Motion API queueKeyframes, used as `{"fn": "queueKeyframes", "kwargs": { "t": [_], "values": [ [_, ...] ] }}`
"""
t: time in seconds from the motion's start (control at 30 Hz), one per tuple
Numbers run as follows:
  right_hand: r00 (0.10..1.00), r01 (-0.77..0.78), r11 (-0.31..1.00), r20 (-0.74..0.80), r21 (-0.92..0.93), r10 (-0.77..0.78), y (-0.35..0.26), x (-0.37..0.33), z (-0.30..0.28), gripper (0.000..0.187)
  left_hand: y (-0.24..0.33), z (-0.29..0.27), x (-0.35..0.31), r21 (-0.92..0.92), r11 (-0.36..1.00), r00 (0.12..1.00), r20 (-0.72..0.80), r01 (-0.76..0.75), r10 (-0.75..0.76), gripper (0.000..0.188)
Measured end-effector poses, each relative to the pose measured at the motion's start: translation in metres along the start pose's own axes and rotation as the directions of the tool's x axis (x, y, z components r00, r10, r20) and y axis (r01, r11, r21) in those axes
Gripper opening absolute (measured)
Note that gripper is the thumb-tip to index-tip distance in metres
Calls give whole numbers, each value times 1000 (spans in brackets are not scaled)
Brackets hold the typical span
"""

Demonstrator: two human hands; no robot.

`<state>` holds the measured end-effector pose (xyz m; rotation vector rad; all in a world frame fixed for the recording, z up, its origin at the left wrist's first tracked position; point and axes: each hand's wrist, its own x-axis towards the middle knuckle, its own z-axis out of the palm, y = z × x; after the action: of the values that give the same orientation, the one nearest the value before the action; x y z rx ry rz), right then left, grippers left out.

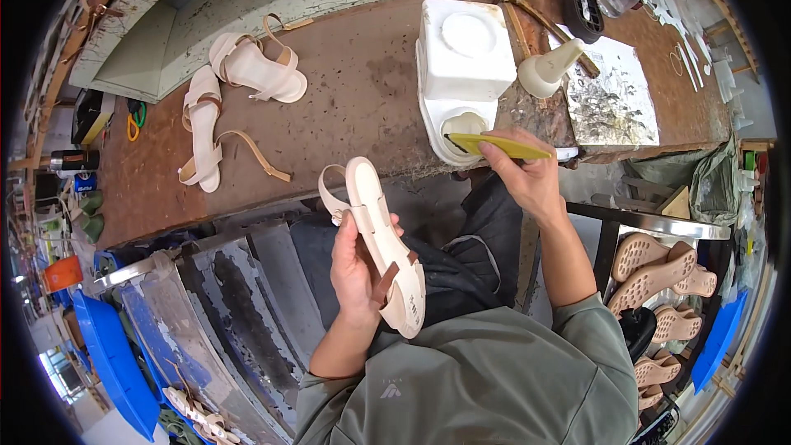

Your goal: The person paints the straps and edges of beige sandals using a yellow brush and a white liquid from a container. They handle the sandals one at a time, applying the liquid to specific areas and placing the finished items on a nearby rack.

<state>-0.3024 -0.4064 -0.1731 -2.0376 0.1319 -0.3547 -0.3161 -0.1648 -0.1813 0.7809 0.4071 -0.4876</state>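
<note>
My left hand (350, 272) is closed around a cream sandal (371, 206), held up over my lap with its footbed showing and a brown strap across the front part. In my right hand (531, 185) is a brush with a flat yellow handle (519, 147). Its dark tip reaches into the round opening of a white plastic glue pot (465, 62) at the bench's front edge. Two more cream sandals, one (268, 70) lying behind the other (203, 128), rest on the bench to the left.
The brown workbench (354, 74) carries a beige cone-shaped nozzle (550, 70), a stained paper sheet (614, 95) and a black sole (579, 0) at the right. Tan soles (651, 276) stand on a rack at my right. Blue bins (111, 363) flank the left side.
</note>
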Motion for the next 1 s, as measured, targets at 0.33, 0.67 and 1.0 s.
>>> {"fn": "queueKeyframes", "kwargs": {
  "t": [0.33, 0.67, 1.0],
  "values": [
    [983, -179, 955, 14, 236, 180, 5, 0, -2, 12, -1, 16, 8, -155, 986, 997, 52, 60, -53, 42],
    [989, -119, 761, 12, 638, 144, -43, -24, -2, 14, 10, 45, -21, -94, 994, 996, 65, 59, -53, 47],
    [954, 296, 805, -112, 515, -279, -95, -41, 18, 15, 22, 61, -68, -131, 991, 989, 145, 39, -20, 53]
  ]
}}
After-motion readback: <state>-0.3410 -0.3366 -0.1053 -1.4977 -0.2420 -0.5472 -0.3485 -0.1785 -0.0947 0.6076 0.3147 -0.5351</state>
